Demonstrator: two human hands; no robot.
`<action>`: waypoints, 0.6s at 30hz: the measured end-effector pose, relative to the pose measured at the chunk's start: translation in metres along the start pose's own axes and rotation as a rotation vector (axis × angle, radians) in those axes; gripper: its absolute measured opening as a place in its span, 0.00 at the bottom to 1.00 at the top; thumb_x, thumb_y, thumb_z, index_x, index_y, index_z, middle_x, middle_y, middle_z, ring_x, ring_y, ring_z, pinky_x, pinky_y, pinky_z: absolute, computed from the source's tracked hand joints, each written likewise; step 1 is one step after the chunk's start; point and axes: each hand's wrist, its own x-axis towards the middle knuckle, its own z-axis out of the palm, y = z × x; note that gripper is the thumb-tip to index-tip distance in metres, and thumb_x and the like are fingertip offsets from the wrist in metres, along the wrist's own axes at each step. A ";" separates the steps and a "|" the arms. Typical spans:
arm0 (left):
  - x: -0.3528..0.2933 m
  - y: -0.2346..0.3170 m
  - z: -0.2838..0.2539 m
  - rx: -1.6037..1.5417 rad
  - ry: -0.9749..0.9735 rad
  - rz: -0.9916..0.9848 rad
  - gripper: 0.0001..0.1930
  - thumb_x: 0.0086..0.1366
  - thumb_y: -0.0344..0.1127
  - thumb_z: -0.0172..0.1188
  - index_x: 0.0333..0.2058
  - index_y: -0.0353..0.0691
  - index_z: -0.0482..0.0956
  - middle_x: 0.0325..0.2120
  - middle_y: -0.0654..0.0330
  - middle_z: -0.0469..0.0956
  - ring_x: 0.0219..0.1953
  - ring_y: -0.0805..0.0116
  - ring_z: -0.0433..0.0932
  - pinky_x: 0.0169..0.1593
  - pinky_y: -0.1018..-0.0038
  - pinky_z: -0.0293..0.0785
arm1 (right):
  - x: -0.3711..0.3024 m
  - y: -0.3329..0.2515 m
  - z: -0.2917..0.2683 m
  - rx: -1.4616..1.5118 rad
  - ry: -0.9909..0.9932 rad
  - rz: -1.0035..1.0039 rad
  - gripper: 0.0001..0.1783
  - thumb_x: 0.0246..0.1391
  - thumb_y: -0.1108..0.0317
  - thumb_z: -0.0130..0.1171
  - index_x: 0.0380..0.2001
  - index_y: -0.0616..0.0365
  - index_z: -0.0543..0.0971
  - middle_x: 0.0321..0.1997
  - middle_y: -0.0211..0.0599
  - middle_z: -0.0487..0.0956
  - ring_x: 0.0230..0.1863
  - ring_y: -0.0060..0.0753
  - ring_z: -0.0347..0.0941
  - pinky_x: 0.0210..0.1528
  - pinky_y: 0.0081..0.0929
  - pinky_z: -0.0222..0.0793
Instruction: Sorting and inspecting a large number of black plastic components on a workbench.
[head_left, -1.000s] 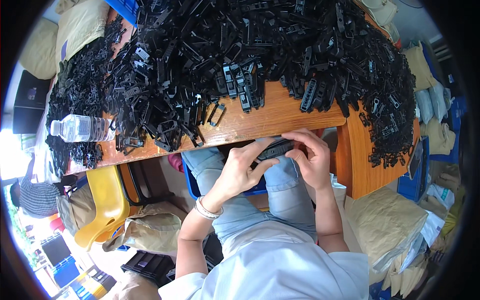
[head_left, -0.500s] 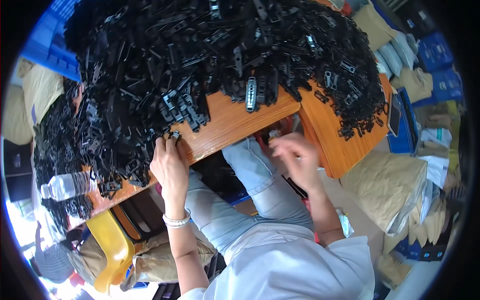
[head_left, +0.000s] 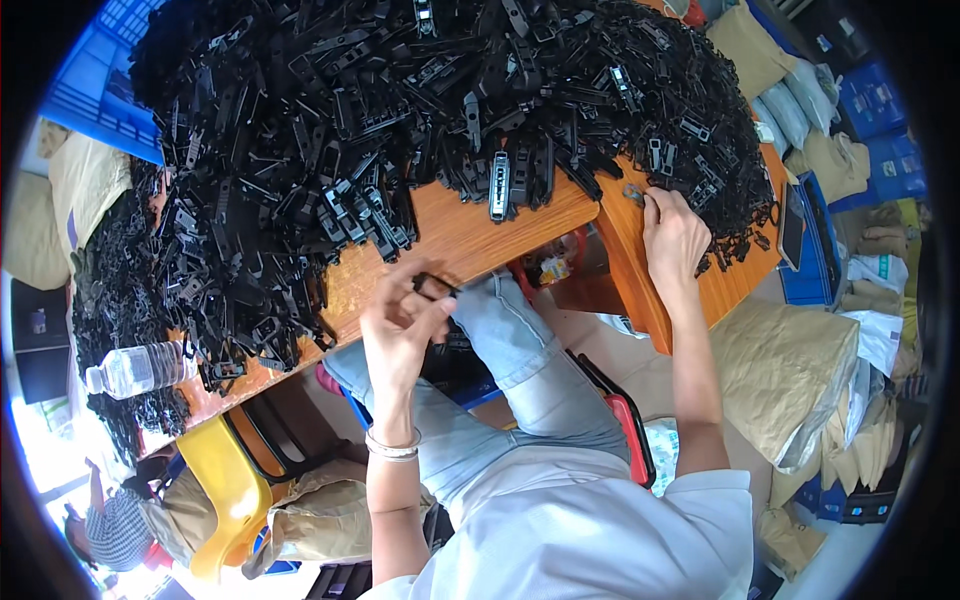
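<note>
My left hand [head_left: 398, 325] is raised over the near edge of the table, above my lap. A small black frame-shaped plastic part [head_left: 436, 287] is pinched between its fingers, slightly blurred. On the right, my right hand [head_left: 676, 240] reaches to the edge of a pile of small black parts [head_left: 690, 150], fingers drawn together. Beside its fingertips lies a small dark piece [head_left: 632, 192]; whatever the fingers hold is hidden. A much larger heap of long black plastic parts [head_left: 260, 190] covers the far and left side of the wooden table [head_left: 460, 230].
A clear plastic bottle [head_left: 140, 370] lies at the left. The phone-like dark slab [head_left: 791, 240] rests by the table's right edge. Around stand a blue crate [head_left: 95, 95], a yellow chair [head_left: 232, 490] and brown sacks [head_left: 780, 380]. Another person [head_left: 120, 525] is at the lower left.
My left hand has left the heap's edge and moved right and nearer me, carrying a small black part. My right hand has gone from above my lap up to the right-hand pile.
</note>
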 end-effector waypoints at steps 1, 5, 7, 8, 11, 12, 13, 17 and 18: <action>0.000 -0.003 0.001 0.002 0.006 -0.002 0.17 0.52 0.19 0.59 0.42 0.27 0.70 0.30 0.58 0.75 0.22 0.78 0.71 0.23 0.83 0.68 | -0.001 -0.002 -0.003 0.027 -0.011 -0.017 0.05 0.47 0.72 0.57 0.30 0.58 0.79 0.25 0.40 0.76 0.25 0.46 0.73 0.25 0.34 0.68; 0.001 -0.015 0.003 -0.482 -0.123 -0.102 0.19 0.55 0.21 0.55 0.47 0.24 0.67 0.32 0.52 0.74 0.22 0.70 0.74 0.20 0.81 0.70 | -0.003 -0.016 -0.010 0.108 0.043 0.011 0.06 0.50 0.70 0.55 0.30 0.60 0.78 0.25 0.41 0.75 0.24 0.47 0.73 0.25 0.35 0.68; 0.002 -0.024 -0.002 -0.604 -0.237 -0.115 0.19 0.55 0.22 0.56 0.47 0.24 0.68 0.32 0.51 0.74 0.22 0.70 0.74 0.20 0.82 0.69 | -0.006 -0.016 -0.005 0.133 -0.018 0.005 0.07 0.51 0.69 0.55 0.30 0.61 0.77 0.25 0.41 0.75 0.24 0.47 0.73 0.25 0.35 0.67; 0.004 -0.023 -0.002 -0.596 -0.243 -0.118 0.18 0.56 0.23 0.57 0.45 0.25 0.69 0.34 0.48 0.74 0.24 0.70 0.75 0.20 0.82 0.69 | -0.008 -0.017 -0.003 0.160 -0.081 -0.003 0.07 0.51 0.68 0.55 0.30 0.61 0.76 0.24 0.42 0.74 0.23 0.47 0.72 0.25 0.36 0.67; 0.004 -0.018 0.008 -0.582 -0.241 -0.084 0.17 0.55 0.24 0.58 0.44 0.26 0.69 0.35 0.44 0.74 0.24 0.70 0.75 0.20 0.83 0.69 | -0.012 -0.017 -0.009 0.098 -0.223 0.077 0.07 0.51 0.66 0.56 0.29 0.60 0.75 0.25 0.41 0.74 0.23 0.47 0.72 0.24 0.37 0.66; 0.004 -0.019 0.008 -0.556 -0.257 -0.100 0.17 0.54 0.24 0.59 0.43 0.27 0.69 0.37 0.41 0.74 0.25 0.68 0.75 0.21 0.82 0.70 | -0.015 -0.017 -0.010 0.101 -0.225 0.072 0.07 0.51 0.66 0.56 0.29 0.60 0.75 0.25 0.41 0.74 0.23 0.47 0.72 0.24 0.37 0.66; 0.004 -0.020 0.009 -0.556 -0.252 -0.100 0.17 0.54 0.24 0.59 0.43 0.27 0.69 0.37 0.41 0.74 0.25 0.68 0.75 0.21 0.82 0.70 | -0.018 -0.016 -0.011 0.063 -0.187 0.036 0.07 0.49 0.67 0.57 0.28 0.59 0.75 0.26 0.40 0.74 0.24 0.46 0.72 0.24 0.35 0.65; 0.002 -0.019 0.014 -0.427 -0.279 -0.075 0.17 0.54 0.23 0.58 0.44 0.28 0.69 0.41 0.40 0.73 0.32 0.64 0.77 0.27 0.79 0.73 | -0.023 -0.037 -0.026 0.263 -0.094 -0.086 0.06 0.46 0.72 0.60 0.27 0.60 0.73 0.27 0.37 0.74 0.27 0.39 0.72 0.28 0.30 0.64; 0.001 -0.018 0.018 -0.387 -0.298 -0.034 0.17 0.54 0.21 0.57 0.44 0.28 0.69 0.42 0.43 0.73 0.35 0.66 0.77 0.30 0.80 0.73 | -0.026 -0.050 -0.032 0.566 -0.078 -0.110 0.07 0.44 0.77 0.60 0.28 0.61 0.73 0.28 0.38 0.74 0.29 0.35 0.71 0.32 0.28 0.65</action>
